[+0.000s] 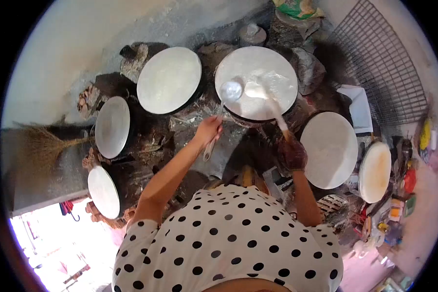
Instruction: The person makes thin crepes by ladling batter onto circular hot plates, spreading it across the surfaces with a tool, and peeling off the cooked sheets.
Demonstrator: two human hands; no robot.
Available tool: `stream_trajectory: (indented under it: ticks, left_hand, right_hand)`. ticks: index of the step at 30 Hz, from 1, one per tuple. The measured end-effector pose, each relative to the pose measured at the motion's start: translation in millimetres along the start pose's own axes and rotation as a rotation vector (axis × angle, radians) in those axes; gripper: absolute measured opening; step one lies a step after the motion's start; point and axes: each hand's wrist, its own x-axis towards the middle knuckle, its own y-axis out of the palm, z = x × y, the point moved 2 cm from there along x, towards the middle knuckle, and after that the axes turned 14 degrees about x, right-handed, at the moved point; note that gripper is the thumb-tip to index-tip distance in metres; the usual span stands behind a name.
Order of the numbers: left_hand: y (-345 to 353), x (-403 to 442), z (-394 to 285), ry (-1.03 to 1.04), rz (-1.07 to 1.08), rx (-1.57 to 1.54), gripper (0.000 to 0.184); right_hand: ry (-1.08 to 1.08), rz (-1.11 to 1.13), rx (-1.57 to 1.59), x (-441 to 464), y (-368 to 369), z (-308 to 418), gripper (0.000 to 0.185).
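My left hand [209, 129] is closed around the handle of a metal ladle [231, 91], whose bowl is over the left part of a round pan [284, 100]. A white wet layer covers the pan's surface. In my right hand [292, 154], which is wrapped in a dark red glove or cloth, is a long-handled tool [276, 114] coated white toward its far end. Its pale head lies over the middle of the pan, slightly blurred, so I cannot tell its exact shape.
More round white lids or pans stand around: one upper left [169, 80], one right [329, 150], others at both sides. A wire rack [384, 58] leans on the right wall, near a white box [356, 109]. A straw broom [46, 143] lies left.
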Motion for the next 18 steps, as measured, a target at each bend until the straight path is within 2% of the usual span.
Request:
stream_trajectory:
  ticks: [1, 4, 5, 6, 7, 9, 10, 12, 14, 16, 17, 18]
  left_hand:
    - [7.9, 12.2, -9.6, 0.023, -0.036, 0.002, 0.029]
    - [34.0, 38.1, -15.6, -0.053, -0.132, -0.016, 0.028]
    - [41.4, 36.2, -23.9, -0.029, -0.130, 0.078, 0.024]
    - [46.5, 35.3, -28.1, -0.002, -0.123, 0.175, 0.021]
    - [50.0, 38.3, -22.9, -0.006, -0.119, 0.170, 0.021]
    - [54.5, 43.6, -16.9, 0.011, -0.165, -0.257, 0.018]
    - [42.8, 45.2, -13.3, -0.087, -0.062, -0.486, 0.019]
    - [20.7, -11.8, -27.7, -0.022, 0.011, -0.561, 0.022]
    - [12.1, -43.1, -35.2, 0.022, 0.073, -0.637, 0.026]
    - [5.3, -56.5, -33.0, 0.042, 0.053, -0.572, 0.027]
    - [-1.0, -59.0, -31.3, 0.056, 0.043, -0.580, 0.027]
    - [-7.8, -62.0, -28.9, 0.037, 0.116, -0.618, 0.028]
  right_hand:
    - [-0.006, 0.014, -0.012, 4.1, 11.7, -4.8, 0.033]
    - [-0.395, -0.136, -0.545, 24.8, 101.5, -36.2, 0.032]
    - [-0.523, -0.186, -0.715, 22.2, 125.0, -39.6, 0.033]
    - [-0.523, -0.178, -0.720, 25.4, 141.9, -33.5, 0.033]
    - [-0.355, -0.048, 0.072, 36.4, 155.2, -24.2, 0.032]
    - [-0.141, 0.069, 0.854, 36.2, 151.6, -21.2, 0.032]
    - [-0.313, 0.126, 0.745, 30.8, 134.6, -21.2, 0.034]
    - [-0.495, 0.169, 0.632, 45.3, 113.8, -30.3, 0.038]
    - [-0.703, -0.080, 0.279, 73.9, 120.0, -69.2, 0.037]
    - [-0.820, -0.187, 0.086, 81.6, 132.2, -57.2, 0.036]
    - [-0.635, -0.032, 0.419, 82.9, 146.6, -33.1, 0.038]
    - [-0.540, 0.060, 0.577, 76.4, 147.1, -15.1, 0.039]
